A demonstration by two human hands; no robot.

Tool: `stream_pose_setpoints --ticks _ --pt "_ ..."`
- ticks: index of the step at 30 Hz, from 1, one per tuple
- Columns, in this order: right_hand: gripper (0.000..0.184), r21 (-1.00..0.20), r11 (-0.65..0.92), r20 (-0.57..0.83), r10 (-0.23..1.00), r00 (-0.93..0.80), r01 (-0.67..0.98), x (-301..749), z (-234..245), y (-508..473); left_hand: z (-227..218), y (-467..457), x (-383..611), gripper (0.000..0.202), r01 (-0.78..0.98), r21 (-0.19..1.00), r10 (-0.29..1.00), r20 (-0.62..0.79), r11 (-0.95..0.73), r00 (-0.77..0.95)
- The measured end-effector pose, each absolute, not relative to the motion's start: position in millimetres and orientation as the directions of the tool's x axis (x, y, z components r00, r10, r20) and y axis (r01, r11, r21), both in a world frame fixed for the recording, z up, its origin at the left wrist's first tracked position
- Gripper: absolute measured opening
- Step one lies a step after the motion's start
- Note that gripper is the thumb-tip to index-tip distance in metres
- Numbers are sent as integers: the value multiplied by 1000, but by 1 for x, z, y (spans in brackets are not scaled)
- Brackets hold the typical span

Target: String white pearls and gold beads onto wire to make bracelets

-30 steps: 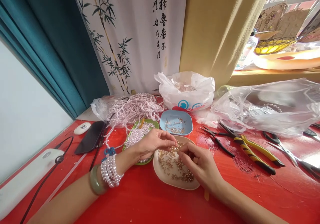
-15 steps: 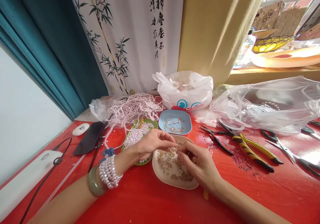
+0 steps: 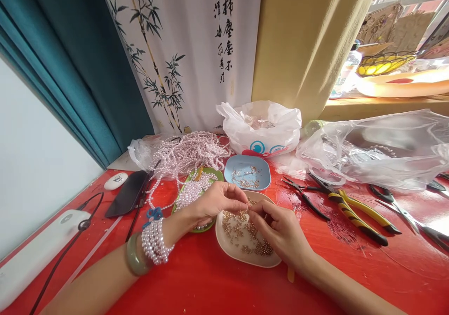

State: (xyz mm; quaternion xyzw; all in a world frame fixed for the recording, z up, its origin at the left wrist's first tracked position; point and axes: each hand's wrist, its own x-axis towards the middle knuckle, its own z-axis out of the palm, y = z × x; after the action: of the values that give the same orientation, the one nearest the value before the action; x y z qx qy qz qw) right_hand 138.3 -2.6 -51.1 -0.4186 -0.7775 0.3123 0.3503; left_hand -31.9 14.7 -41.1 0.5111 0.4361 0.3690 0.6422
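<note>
My left hand and my right hand meet fingertip to fingertip above a cream dish of small gold beads. Both pinch something tiny that I cannot make out. My left wrist wears a jade bangle and wound strands of pearls. Behind my left hand stands a green dish of pale pink pearls. A blue dish with small metal findings is just beyond the cream one.
A heap of pearl strands and plastic bags lie at the back of the red table. Yellow-handled pliers and other pliers lie to the right. A dark phone, a white charger and cables sit at the left.
My fingertips have drawn slightly closer together over the cream dish. Nothing else has moved.
</note>
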Motion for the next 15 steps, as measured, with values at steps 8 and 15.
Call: stream_pose_setpoints --ticks 8,15 --pt "22 -814 378 228 906 -357 440 139 -57 0 -12 26 -61 14 368 928 947 -64 -59 314" --pt "21 -819 389 249 903 -349 422 140 -60 3 -13 39 -103 13 799 547 941 -63 -247 334"
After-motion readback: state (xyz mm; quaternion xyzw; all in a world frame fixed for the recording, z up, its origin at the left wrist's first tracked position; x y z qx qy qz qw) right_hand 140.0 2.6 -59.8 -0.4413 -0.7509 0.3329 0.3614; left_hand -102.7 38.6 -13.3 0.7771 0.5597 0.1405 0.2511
